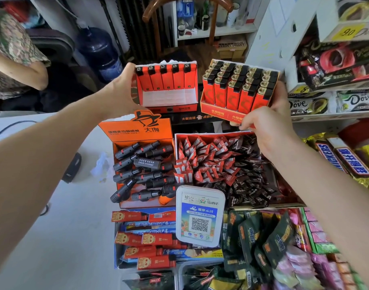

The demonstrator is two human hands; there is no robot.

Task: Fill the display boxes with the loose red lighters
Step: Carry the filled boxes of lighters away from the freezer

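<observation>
Two display boxes are held up at the far side: the left hand (pixel 118 88) grips the near-empty box (pixel 165 88), the right hand (pixel 269 122) the full box (pixel 238 88). Loose red lighters (pixel 146 239) lie flat in the near tray (pixel 116 248), lengthwise left-right, nearer the left arm. Both hands are busy.

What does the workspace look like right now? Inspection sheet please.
Surface: white counter, crowded with goods on its right side.
Job's things: near-empty red cardboard display box, one back row of red lighters; full red display box; loose red lighters in a blue tray near the front.
Clutter: black torch lighters in an orange box, red wrapped candies, white QR payment stand, snack packets.
Grippers: left hand grips the near-empty box; right hand grips the full box.
Cables: dark cable at the counter's far left.
Surroundings: chocolate shelves, blue water jug, another person's arm.
</observation>
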